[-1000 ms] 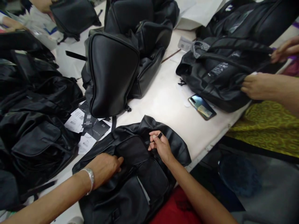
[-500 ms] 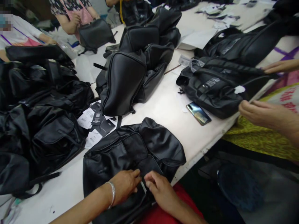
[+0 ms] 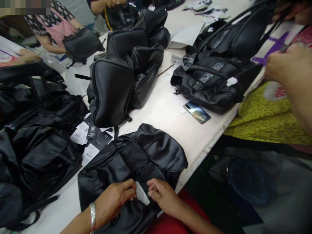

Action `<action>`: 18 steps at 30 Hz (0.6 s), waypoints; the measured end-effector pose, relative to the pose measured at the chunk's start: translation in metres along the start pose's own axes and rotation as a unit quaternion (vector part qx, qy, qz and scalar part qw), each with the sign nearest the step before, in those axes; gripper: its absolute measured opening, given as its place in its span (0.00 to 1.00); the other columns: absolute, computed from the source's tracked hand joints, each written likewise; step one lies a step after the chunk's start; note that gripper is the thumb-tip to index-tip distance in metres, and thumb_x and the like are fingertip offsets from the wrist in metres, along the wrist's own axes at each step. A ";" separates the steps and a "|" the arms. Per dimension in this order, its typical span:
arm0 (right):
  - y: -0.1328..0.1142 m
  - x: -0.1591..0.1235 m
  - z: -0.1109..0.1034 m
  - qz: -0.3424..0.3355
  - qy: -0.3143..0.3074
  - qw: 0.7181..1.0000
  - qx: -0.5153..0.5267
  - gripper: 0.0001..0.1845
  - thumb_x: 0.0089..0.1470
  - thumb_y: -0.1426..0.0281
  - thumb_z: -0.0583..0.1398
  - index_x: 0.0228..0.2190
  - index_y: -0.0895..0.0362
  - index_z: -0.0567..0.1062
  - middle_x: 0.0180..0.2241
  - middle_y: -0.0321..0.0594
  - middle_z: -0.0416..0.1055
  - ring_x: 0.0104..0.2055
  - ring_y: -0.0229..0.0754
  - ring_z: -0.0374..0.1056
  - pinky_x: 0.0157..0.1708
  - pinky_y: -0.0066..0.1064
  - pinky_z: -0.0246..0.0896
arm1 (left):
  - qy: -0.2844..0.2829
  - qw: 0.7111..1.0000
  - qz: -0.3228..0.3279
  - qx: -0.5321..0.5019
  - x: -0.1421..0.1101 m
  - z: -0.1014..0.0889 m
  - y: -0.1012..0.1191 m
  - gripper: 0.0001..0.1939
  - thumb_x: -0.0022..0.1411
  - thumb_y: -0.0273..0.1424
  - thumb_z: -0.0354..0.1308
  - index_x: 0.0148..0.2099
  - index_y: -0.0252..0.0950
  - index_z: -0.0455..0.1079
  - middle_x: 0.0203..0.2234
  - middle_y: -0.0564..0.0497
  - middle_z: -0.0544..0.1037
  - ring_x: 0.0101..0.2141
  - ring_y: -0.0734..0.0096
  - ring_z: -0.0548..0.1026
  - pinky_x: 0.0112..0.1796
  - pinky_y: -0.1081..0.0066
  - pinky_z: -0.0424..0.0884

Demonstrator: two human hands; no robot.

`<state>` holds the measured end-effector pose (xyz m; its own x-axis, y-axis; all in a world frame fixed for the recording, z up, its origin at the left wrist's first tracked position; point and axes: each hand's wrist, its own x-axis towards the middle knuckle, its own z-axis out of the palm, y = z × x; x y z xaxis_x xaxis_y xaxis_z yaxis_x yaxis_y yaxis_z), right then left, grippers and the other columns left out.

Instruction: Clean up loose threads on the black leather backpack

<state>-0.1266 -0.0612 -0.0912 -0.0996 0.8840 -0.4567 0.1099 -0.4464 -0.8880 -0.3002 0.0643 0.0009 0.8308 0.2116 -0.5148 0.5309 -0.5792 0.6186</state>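
A black leather-look bag [image 3: 126, 152] lies in front of me at the table edge. On its near side, my left hand [image 3: 114, 198], with a silver bangle at the wrist, has its fingers closed on the black material. My right hand [image 3: 163, 196] faces it from the other side, fingers curled in at the bag, though its fingertips' exact grip is partly hidden. Between both hands a white piece [image 3: 142, 193] shows in an opening of the bag; I cannot tell whether it is paper or lining.
Black bags pile up at the left [image 3: 46, 143] and stand upright in the middle [image 3: 114, 91]. Printed tags [image 3: 90, 152] lie between them. A phone [image 3: 197, 112] rests near another bag [image 3: 207, 81] at the right, beside a co-worker's hand [image 3: 287, 65]. Other people work across the table.
My hands have moved slightly apart, and more of the white piece shows between them. The co-worker at the right has lifted a strap, with both hands higher. The view has shifted slightly.
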 end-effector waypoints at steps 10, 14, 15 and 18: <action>-0.018 0.033 -0.047 0.006 0.002 1.000 0.011 0.14 0.55 0.67 0.54 0.40 0.56 0.75 0.28 0.37 0.75 0.29 0.40 0.71 0.29 0.28 0.63 | 0.179 0.978 -0.060 0.095 -0.022 0.054 -0.002 0.32 0.57 0.19 0.53 0.63 0.40 0.54 0.58 0.45 0.67 0.53 0.64 0.71 0.51 0.72 0.71; -0.027 0.062 -0.070 0.095 0.197 0.940 0.261 0.32 0.48 0.54 0.63 0.47 0.61 0.65 0.36 0.46 0.75 0.33 0.44 0.73 0.33 0.33 0.72 | 0.377 0.893 -0.188 0.162 -0.070 0.050 -0.021 0.23 0.67 0.32 0.49 0.63 0.42 0.54 0.55 0.47 0.70 0.54 0.65 0.70 0.53 0.67 0.70; -0.031 0.071 -0.067 0.108 0.212 0.923 0.304 0.35 0.43 0.53 0.66 0.47 0.61 0.65 0.36 0.47 0.76 0.35 0.44 0.74 0.33 0.33 0.73 | 0.399 0.868 -0.235 0.178 -0.077 0.049 -0.026 0.24 0.67 0.35 0.50 0.64 0.40 0.53 0.55 0.45 0.68 0.54 0.62 0.70 0.53 0.63 0.71; -0.047 0.100 -0.049 0.123 0.222 0.901 0.351 0.36 0.34 0.52 0.71 0.40 0.59 0.68 0.38 0.47 0.76 0.36 0.44 0.74 0.28 0.28 0.72 | 0.357 0.867 -0.292 0.188 -0.077 0.041 -0.040 0.26 0.65 0.34 0.52 0.63 0.38 0.55 0.56 0.41 0.67 0.52 0.56 0.70 0.51 0.56 0.73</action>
<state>-0.0929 0.0546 -0.0924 0.2647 0.6457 -0.7162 -0.5937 -0.4762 -0.6487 -0.3927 0.0384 -0.0085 0.4019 0.9109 -0.0931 0.9153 -0.3966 0.0708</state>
